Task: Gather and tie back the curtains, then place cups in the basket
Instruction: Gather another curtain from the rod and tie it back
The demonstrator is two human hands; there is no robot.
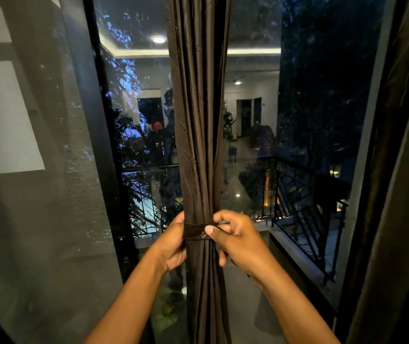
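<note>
a: where's the curtain (198,120) right now?

b: straight ahead of the person, bunched into one narrow brown column that runs top to bottom in front of the window glass (255,145). a dark band (194,230) is wrapped around it low down, level with both hands.

a: and the hands?

b: one on each side of the column. the left hand (172,244) is curled round the left edge of the bundle at the band, fingers gone behind the cloth. the right hand (233,238) is on the right side, thumb pressed to the front of the band and fingers pinching what looks like its thin looped end.

a: so which one does the fastening?

b: the right, i'd say. it has the loose end; the left just steadies the bundle. the band lies crosswise to the curtain's length, so the pull would go sideways, to the right.

a: room to move?

b: some. open glass on the right of the column, a dark window frame (104,145) to the left, and a second curtain (402,194) hanging at the far right edge. whether the band is properly fastened, i can't tell. no cups or basket anywhere in sight, so that part looks not yet begun.
</note>
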